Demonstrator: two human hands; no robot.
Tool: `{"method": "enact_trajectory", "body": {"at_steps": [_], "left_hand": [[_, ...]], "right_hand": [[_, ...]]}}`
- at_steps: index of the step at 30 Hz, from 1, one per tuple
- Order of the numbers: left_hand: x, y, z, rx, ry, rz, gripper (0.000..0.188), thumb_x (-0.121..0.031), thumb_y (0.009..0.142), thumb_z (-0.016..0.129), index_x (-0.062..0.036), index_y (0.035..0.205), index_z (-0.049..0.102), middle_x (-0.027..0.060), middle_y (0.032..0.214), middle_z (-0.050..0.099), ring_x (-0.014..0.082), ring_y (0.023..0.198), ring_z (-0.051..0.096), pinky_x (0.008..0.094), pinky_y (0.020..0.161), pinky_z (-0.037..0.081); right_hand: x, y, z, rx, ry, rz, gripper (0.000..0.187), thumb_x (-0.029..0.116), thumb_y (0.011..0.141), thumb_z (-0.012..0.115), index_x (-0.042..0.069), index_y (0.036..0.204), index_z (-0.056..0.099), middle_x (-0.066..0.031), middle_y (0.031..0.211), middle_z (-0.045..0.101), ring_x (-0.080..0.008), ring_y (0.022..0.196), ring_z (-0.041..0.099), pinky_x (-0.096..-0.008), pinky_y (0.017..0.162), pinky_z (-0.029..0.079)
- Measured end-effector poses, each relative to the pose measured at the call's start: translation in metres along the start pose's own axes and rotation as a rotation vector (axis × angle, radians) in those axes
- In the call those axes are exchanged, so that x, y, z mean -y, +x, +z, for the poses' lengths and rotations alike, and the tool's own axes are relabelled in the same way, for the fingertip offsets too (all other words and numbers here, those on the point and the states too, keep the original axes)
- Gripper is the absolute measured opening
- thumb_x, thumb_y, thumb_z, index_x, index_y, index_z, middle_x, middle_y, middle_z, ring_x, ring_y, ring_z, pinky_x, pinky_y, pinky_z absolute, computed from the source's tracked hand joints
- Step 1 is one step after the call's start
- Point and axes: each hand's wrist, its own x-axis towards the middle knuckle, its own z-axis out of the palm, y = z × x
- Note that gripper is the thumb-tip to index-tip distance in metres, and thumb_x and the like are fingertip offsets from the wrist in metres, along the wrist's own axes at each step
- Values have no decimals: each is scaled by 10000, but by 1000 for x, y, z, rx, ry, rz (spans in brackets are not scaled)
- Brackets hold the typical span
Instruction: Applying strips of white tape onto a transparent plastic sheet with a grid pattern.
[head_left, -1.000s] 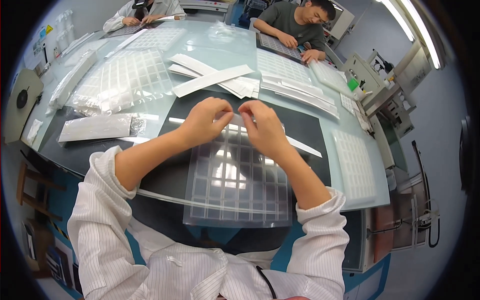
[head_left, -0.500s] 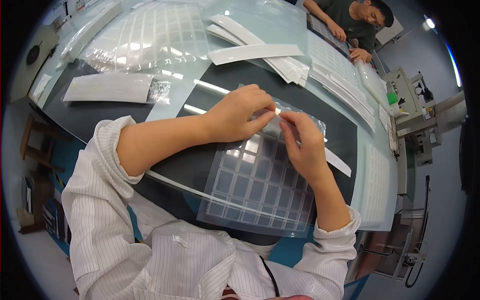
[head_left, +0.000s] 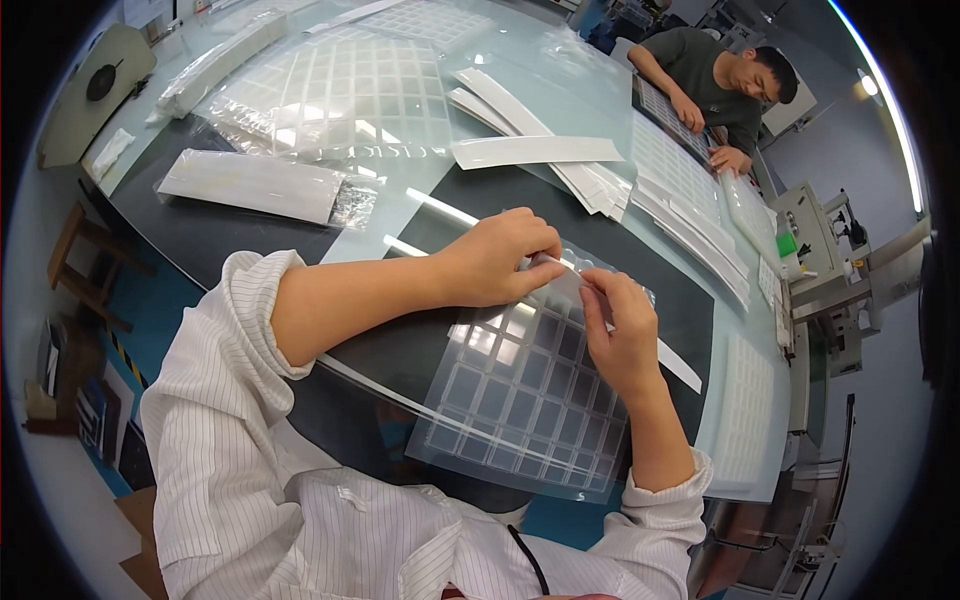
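Pinching film (head_left: 567, 283) over black mat (head_left: 392, 350) with left hand (head_left: 503, 258) and right hand (head_left: 622, 335) (separate layer? cannot tell). Note gridded sheet (head_left: 512, 392) on mat, overhanging near edge. Could crease film or slip sheet off by pulling unevenly.

Left fingers (head_left: 541, 274) and right fingers (head_left: 598, 318) pinch a translucent piece (head_left: 568, 284) over a clear gridded sheet (head_left: 525, 390).

In the foreground, one left hand (head_left: 495, 260), one right hand (head_left: 624, 330) and one clear gridded sheet (head_left: 490, 395) beneath them. Beyond: one wrapped white packet (head_left: 245, 187), one co-worker (head_left: 690, 65), one wooden stool (head_left: 72, 255). Loose white strips (head_left: 535, 151) overlap too much to count.
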Motion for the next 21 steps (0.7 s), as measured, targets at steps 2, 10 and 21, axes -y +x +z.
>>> {"method": "enact_trajectory", "body": {"at_steps": [2,10,21], "left_hand": [[1,1,0,0,7,5,163,-185,922,715,-37,907,647,82,855,627,266,849,563,385,729,468],[4,2,3,-7,-44,-9,175,-198,911,730,-49,930,641,77,874,634,253,863,573,382,731,481],[8,-2,0,20,-21,-12,179,-202,912,717,-49,918,625,82,858,631,286,880,560,404,772,471]], "right_hand": [[-2,0,0,-4,1,-9,152,-27,934,651,-12,1085,649,-137,909,664,-253,805,671,-327,707,558],[-4,-2,1,12,4,50,152,-22,948,648,-17,1101,650,-123,923,661,-209,818,683,-290,718,553],[0,-1,6,12,69,99,132,-10,954,654,-15,1086,657,-101,895,644,-164,782,649,-272,711,540]]}}
